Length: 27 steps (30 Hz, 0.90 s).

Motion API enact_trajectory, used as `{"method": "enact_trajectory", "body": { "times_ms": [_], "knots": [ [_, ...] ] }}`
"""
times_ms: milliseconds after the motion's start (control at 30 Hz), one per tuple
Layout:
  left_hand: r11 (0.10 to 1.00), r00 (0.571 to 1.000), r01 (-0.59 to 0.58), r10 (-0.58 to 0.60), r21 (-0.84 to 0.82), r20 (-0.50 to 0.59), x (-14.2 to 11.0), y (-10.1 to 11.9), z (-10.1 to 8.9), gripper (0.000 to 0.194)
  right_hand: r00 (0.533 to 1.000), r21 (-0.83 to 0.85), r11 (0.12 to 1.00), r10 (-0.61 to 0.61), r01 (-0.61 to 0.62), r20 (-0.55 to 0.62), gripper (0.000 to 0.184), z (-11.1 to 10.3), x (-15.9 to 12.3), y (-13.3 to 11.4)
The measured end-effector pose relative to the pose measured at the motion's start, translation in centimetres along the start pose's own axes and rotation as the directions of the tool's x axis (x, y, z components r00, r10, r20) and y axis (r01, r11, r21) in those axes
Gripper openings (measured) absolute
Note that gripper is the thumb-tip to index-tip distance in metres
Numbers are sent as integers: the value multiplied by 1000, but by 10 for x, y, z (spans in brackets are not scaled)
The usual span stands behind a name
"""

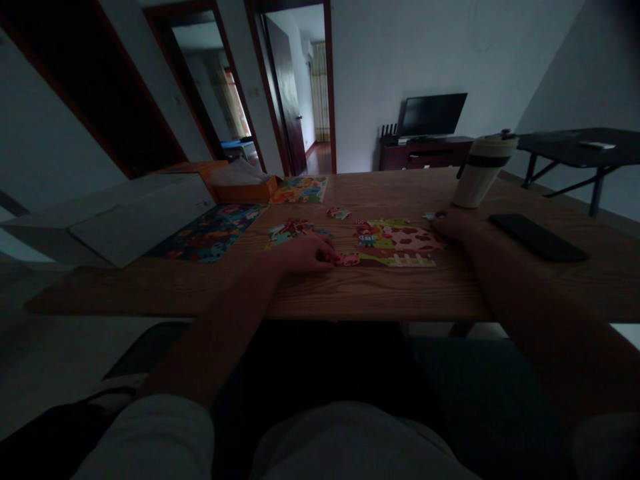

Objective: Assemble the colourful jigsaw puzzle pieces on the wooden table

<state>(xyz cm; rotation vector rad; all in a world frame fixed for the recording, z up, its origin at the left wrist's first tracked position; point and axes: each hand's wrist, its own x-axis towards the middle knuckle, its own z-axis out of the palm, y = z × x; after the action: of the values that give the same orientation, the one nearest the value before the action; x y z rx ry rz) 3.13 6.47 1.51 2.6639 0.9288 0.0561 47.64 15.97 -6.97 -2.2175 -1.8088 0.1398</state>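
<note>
A partly joined jigsaw puzzle (407, 238) with a farm-like picture and a white fence lies on the wooden table. My left hand (311, 253) rests at its lower left, fingers bent and closed at the edge of a pinkish-red puzzle piece (349, 259). Toward the upper right of the puzzle, my right hand (453, 225) is closed, its fingertips on a small pale-green puzzle piece (429, 215). Several loose pieces (293, 229) form a pile just beyond my left hand. Another small group of pieces (339, 213) lies above the puzzle. Dim light hides fine detail.
Left of the pile are a dark colourful picture sheet (213, 231), a white box (140, 213) and an orange box (245, 192). A bright picture sheet (301, 189) lies at the back. On the right stand a cup (484, 175) and a dark phone-like slab (536, 236).
</note>
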Motion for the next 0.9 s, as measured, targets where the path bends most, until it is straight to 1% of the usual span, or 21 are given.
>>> {"method": "enact_trajectory", "body": {
  "times_ms": [100,167,267,367,400,467,500,567,600,633,667,700,733,767,800,900],
  "knots": [
    [996,996,89,-89,-32,-17,-2,1,0,55,999,-19,999,31,-31,18,32,-3,-4,-5],
    [993,993,110,-111,-32,-34,-1,1,2,62,999,-24,999,23,-23,25,31,-5,-6,-7],
    [995,996,86,-87,-43,-28,0,4,6,60,999,-49,998,34,-33,23,32,-5,-7,-7],
    [994,997,70,-72,-84,-20,1,7,8,58,999,-36,999,28,-27,23,31,-4,-5,-5],
    [993,996,79,-83,-83,-36,-1,5,6,57,1000,-27,999,23,-23,19,30,-4,-5,-5],
    [987,983,145,-151,-65,-107,-6,-6,-2,55,1000,-15,1000,20,-20,8,29,-3,-5,-4],
    [979,965,197,-204,-56,-168,-10,-16,-8,53,1000,-12,1000,22,-22,6,29,-3,-5,-4],
    [938,899,337,-347,-84,-266,-19,-42,-22,52,1000,-5,1000,26,-26,11,29,-3,-6,-4],
    [905,849,406,-424,-125,-315,-24,-56,-28,51,1000,-3,1000,25,-25,14,28,-3,-6,-4],
    [858,787,484,-513,-173,-343,-29,-69,-34,50,1000,-2,1000,24,-24,16,28,-3,-6,-4],
    [810,734,549,-585,-205,-345,-33,-80,-38,49,1000,-3,1000,24,-24,13,28,-3,-6,-3],
    [781,706,586,-624,-219,-335,-36,-88,-40,48,1000,-7,1000,25,-25,8,29,-3,-5,-3],
    [763,694,608,-645,-218,-321,-38,-93,-41,47,1000,-10,1000,25,-25,7,30,-3,-5,-2],
    [763,705,615,-645,-198,-296,-39,-94,-41,46,1000,-13,1000,26,-26,8,31,-2,-4,-1],
    [774,729,610,-632,-170,-263,-40,-91,-40,45,1000,-16,1000,27,-26,10,32,-2,-3,-1],
    [807,792,582,-590,-100,-159,-39,-74,-37,45,1000,-16,1000,18,-18,19,32,-1,-2,1]
  ]
}}
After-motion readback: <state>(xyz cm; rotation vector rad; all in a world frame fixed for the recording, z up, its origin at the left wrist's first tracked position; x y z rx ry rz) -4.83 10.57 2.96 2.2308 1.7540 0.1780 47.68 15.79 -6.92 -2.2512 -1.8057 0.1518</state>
